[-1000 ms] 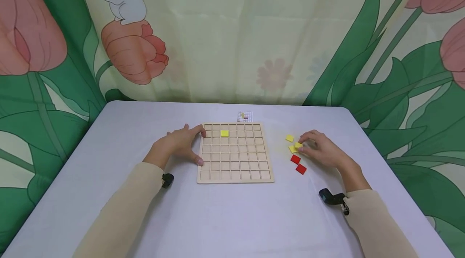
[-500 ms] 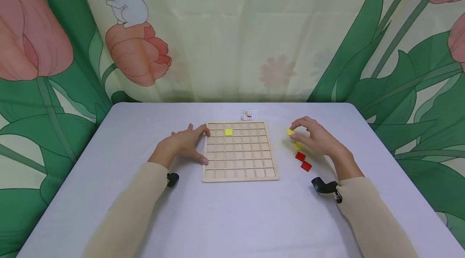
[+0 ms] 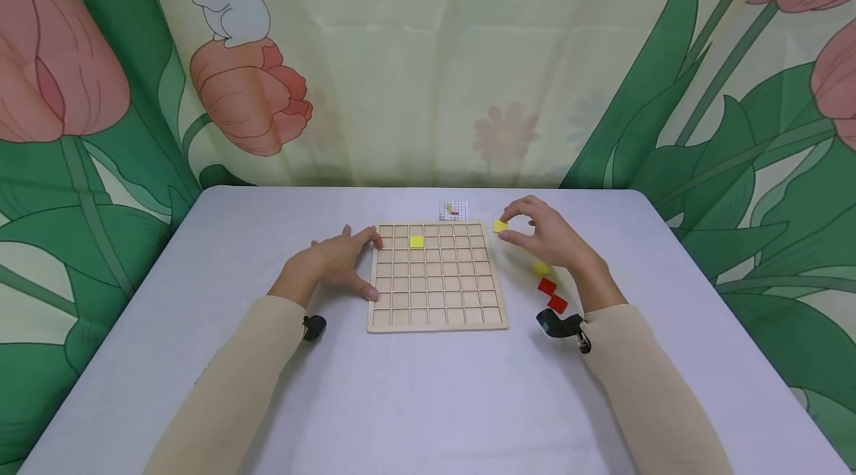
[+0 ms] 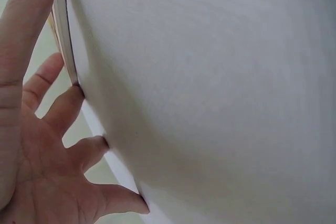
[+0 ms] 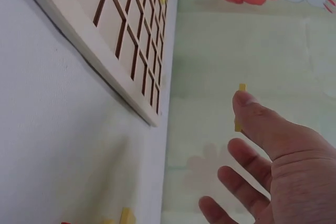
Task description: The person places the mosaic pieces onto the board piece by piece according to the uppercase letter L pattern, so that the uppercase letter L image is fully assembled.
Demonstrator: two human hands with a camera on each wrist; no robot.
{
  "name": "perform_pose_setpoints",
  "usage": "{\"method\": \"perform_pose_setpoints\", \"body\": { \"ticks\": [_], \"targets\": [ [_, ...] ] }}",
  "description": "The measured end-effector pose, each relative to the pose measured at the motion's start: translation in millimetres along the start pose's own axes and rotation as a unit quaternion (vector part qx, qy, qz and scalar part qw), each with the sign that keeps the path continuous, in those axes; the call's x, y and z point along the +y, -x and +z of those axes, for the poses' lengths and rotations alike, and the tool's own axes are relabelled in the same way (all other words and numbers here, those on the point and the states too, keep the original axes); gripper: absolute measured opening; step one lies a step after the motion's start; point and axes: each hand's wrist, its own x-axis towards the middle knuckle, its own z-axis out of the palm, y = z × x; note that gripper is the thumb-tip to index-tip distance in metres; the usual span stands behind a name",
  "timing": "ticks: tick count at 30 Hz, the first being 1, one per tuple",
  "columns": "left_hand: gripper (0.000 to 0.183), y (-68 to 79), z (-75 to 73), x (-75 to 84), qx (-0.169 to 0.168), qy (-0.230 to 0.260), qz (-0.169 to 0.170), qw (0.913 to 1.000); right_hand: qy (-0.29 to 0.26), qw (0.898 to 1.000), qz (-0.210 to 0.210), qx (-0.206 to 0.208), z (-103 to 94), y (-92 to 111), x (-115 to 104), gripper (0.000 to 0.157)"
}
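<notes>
A wooden grid board lies on the table, with a yellow square tile in a cell of its second row from the far edge. My left hand rests at the board's left side, fingers spread, thumb and index finger touching the edge. Just off the far right corner, my right hand pinches another yellow tile between thumb and fingers, above the table. In the right wrist view only the thin edge of this held tile shows past the thumb.
Right of the board lie yellow tile pieces, partly overlapped by the hand's surroundings, and two red tiles nearer the front. A small printed grid card lies behind the board. A flowered curtain hangs beyond the table.
My right hand has picked up a yellow tile from the group on the right and carried it left and away, toward the board's far right corner. My left hand stays at the board's edge.
</notes>
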Motion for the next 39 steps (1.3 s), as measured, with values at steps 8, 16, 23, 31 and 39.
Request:
{"method": "perform_pose_setpoints", "body": {
  "ticks": [8,16,23,31,39],
  "targets": [
    [0.100,-1.6,-1.5,-0.8,0.003,-0.003,0.000,1.0000,-0.018,1.000,-0.014,0.020,15.7,-12.4,-9.5,0.026],
    [0.100,-0.7,-2.4,-1.2,0.003,0.003,0.006,1.0000,-0.041,0.999,-0.028,0.020,31.9,-24.5,-22.2,0.027],
    [0.097,3.4,-10.7,-2.9,0.010,0.003,0.001,0.9999,-0.071,0.996,-0.057,0.011,45.8,-37.7,-33.1,0.026],
    [0.098,4.3,-12.9,-3.0,0.003,0.006,0.001,1.0000,-0.119,0.991,-0.057,-0.003,65.3,-45.5,-44.3,0.025],
    [0.098,-2.4,-2.7,0.3,0.000,-0.007,-0.002,1.0000,-0.093,0.992,-0.080,-0.020,84.5,-48.4,-50.0,0.023]
  ]
}}
